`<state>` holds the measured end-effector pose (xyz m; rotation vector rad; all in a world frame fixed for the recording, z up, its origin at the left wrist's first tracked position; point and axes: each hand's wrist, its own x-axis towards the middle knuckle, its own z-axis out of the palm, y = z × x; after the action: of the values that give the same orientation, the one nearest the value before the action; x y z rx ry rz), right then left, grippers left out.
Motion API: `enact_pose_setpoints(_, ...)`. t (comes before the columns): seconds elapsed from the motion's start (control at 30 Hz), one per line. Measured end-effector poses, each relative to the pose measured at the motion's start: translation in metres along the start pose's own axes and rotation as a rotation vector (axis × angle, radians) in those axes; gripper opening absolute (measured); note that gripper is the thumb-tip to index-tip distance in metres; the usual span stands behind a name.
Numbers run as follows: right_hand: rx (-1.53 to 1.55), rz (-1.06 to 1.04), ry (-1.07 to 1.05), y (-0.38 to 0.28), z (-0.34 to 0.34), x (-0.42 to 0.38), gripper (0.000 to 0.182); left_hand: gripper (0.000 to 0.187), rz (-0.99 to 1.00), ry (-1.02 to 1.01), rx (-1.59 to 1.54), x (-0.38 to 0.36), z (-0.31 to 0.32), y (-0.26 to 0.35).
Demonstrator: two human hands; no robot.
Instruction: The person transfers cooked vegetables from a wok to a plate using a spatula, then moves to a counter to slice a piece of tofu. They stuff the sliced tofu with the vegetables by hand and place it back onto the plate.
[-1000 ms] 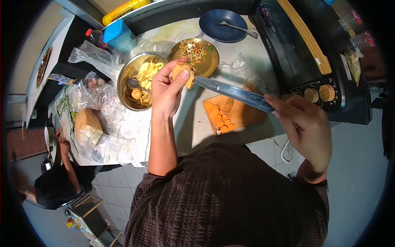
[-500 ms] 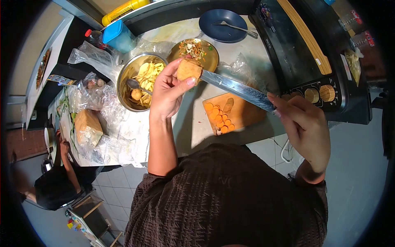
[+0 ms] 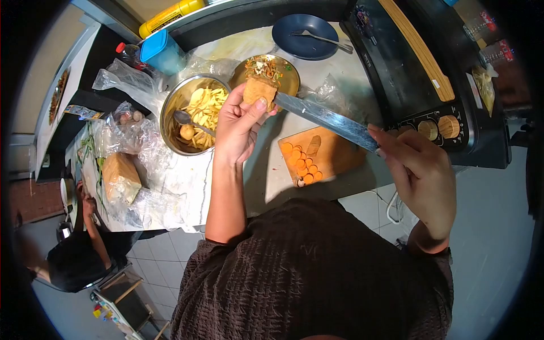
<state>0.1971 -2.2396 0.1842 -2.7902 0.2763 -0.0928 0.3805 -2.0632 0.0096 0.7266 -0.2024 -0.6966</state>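
Note:
My left hand (image 3: 241, 127) is closed round a tan, bread-like piece (image 3: 260, 90), thumb across its front. The long knife (image 3: 320, 117) points left, its tip right at the piece's right edge. Its handle end is gripped in my right hand (image 3: 416, 170), fingers wrapped round it. Behind the held piece is a metal plate (image 3: 290, 85) with shredded vegetables. A steel bowl (image 3: 170, 139) of pale cut strips, with a spoon (image 3: 184, 118) in it, sits left of my left hand. Below the blade, round orange slices (image 3: 294, 161) lie on a wooden cutting board (image 3: 343, 161).
A dark blue plate (image 3: 289, 48) with a fork (image 3: 323, 38) stands at the back, beside a black oven (image 3: 391, 68). To the left are a bread loaf (image 3: 120, 174), crumpled plastic bags (image 3: 150, 147) and a blue-lidded container (image 3: 161, 54). Another person (image 3: 76, 258) is at the far left.
My left hand has tilted a little, turning the tan piece more upright. The knife's tip has dropped slightly along the piece's right edge; my right hand has barely moved.

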Motion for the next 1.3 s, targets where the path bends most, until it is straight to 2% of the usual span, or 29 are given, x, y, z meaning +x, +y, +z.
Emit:
enact_pose_setpoints(0.1, -0.073, -0.013, 0.015, -0.005, 0.005, 0.004, 0.034, 0.032, 0.005, -0.002, -0.034, 0.002, 0.003, -0.006)
enact_pose_setpoints(0.17, -0.074, -0.016, 0.024, -0.004, 0.002, 0.001, 0.034, 0.029, 0.005, 0.077, -0.047, 0.002, 0.005, -0.006)
enact_pose_setpoints(0.4, -0.131, -0.042, 0.028, -0.009, 0.004, 0.006, 0.034, 0.028, 0.026, -0.018, 0.012, 0.004, 0.005, -0.008)
enact_pose_setpoints(0.47, -0.131, -0.039, 0.024, -0.007, -0.001, 0.003, 0.034, 0.027, 0.028, 0.076, -0.004, 0.004, 0.007, -0.006)
enact_pose_setpoints(0.7, -0.197, -0.068, 0.051, -0.012, 0.009, 0.006, 0.034, 0.027, 0.035, 0.102, -0.093, 0.002, 0.01, -0.006)
enact_pose_setpoints(1.3, -0.097, -0.055, 0.103, -0.011, 0.026, 0.006, 0.03, 0.026, 0.058, 0.171, -0.111, 0.002, 0.016, -0.01)
